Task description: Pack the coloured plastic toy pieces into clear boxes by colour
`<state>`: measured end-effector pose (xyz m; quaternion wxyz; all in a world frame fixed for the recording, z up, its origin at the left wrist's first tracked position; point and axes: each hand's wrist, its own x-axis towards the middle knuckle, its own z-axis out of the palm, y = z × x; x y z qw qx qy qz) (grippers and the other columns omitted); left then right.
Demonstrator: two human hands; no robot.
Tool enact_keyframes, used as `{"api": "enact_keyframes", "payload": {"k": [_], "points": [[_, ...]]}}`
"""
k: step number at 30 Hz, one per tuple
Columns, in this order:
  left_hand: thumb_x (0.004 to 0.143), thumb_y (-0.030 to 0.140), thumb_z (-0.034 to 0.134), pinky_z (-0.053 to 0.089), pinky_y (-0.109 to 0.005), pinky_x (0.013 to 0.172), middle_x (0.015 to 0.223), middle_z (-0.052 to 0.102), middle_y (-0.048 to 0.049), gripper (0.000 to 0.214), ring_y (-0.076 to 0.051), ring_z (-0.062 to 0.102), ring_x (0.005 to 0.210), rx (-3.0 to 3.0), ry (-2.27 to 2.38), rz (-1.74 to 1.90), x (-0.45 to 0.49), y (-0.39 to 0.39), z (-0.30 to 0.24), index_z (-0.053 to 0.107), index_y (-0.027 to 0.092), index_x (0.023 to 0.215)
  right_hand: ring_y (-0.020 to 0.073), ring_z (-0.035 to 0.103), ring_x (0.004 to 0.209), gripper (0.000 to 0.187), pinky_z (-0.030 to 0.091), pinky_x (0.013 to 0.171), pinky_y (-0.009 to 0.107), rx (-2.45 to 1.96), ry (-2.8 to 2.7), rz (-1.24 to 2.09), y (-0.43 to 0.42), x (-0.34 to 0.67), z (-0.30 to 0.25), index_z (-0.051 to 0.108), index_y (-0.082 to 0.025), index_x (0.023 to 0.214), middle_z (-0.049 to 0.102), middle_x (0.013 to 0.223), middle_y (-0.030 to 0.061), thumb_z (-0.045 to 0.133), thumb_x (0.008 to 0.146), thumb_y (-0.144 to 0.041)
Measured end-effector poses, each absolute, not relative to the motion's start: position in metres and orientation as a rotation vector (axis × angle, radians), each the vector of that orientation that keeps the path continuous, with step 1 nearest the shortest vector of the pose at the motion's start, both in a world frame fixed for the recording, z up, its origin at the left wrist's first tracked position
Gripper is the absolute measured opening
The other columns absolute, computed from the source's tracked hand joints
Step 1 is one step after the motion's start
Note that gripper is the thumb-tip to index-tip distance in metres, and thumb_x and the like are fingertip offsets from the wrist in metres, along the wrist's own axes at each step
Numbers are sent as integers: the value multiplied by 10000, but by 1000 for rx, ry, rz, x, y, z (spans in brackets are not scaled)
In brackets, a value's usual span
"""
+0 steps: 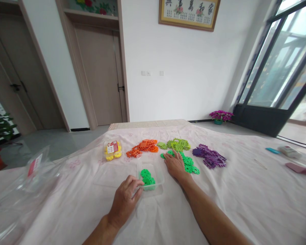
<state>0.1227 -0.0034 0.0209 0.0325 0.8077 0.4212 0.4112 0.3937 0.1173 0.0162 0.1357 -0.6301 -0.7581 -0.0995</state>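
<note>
A clear plastic box (158, 172) with several green snowflake-shaped discs (148, 178) inside sits on the cloth in front of me. My left hand (126, 197) is at its near left side, thumb and fingers closed on the rim. To the right of the box, my right hand (175, 165) lies over a pile of green discs (188, 163), fingers spread and touching them. The palm hides some of that pile. A clear lid (108, 174) appears to lie flat, left of the box.
Orange discs (144, 146), lime discs (178, 144) and purple discs (211, 157) lie in piles farther back. A lidded box of yellow discs (113, 150) stands at left. Clear plastic bags (28, 183) are at far left; a blue object (272, 150) lies at right.
</note>
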Motion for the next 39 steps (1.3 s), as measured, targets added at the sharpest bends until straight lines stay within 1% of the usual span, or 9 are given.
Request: {"api": "enact_keyframes", "payload": {"k": [5,11,17,21,25,29,34,36,39], "points": [[918,206,528,531,-286,784,917,613,-36,132,-157,628,869,2496,1297,1255,123,-4,22,631,233,997,279,447,1191,281,230,1038,419,-1830,-2217,-297,115,390,26,669,-269,1140,678,1122,65,481,944,-338],[924,224,521,534,-282,771,909,617,-41,124,-160,629,865,2511,1302,1271,123,-4,22,632,229,982,233,555,990,283,314,886,340,-1907,-2169,-306,114,386,31,669,-203,953,690,975,93,403,987,-292],[927,231,516,533,-280,782,914,614,-35,125,-160,634,873,2497,1302,1261,123,-3,20,631,232,976,204,588,908,375,338,831,304,-1863,-1885,-211,111,392,25,638,-206,904,687,917,72,306,1018,-336],[925,233,523,532,-279,781,916,616,-32,116,-160,637,876,2484,1306,1260,123,-4,21,633,233,962,198,571,879,461,380,829,291,-1553,-1757,-141,99,380,29,627,-193,896,662,891,80,218,1029,-357],[927,240,520,535,-280,772,911,618,-34,120,-162,637,871,2480,1293,1262,123,-4,22,635,235,960,180,543,838,456,396,850,292,-1238,-1897,-73,79,357,43,630,-201,838,636,844,58,255,1027,-380],[926,242,519,540,-277,767,904,620,-35,118,-165,640,868,2485,1288,1265,123,-4,22,632,235,959,174,552,946,413,382,922,297,-1124,-2060,-21,73,352,50,661,-208,913,659,990,61,288,1025,-342],[935,245,507,538,-276,783,917,615,-34,127,-159,641,868,2490,1284,1260,123,-4,20,625,241,979,217,523,1066,339,347,969,332,-1606,-1896,-201,89,385,42,666,-221,1054,657,1132,74,348,1000,-325],[934,243,506,538,-276,783,917,614,-35,126,-159,641,871,2494,1285,1260,122,-3,20,624,239,978,253,463,1183,334,313,1005,368,-1788,-1829,-315,96,402,36,603,-225,1219,595,1285,86,406,976,-340],[927,238,517,537,-276,779,912,615,-33,117,-160,641,866,2497,1297,1262,123,-3,21,626,237,971,296,340,1324,464,231,1067,421,-1983,-1784,-430,105,421,24,476,-201,1381,465,1442,118,445,954,-380]]}}
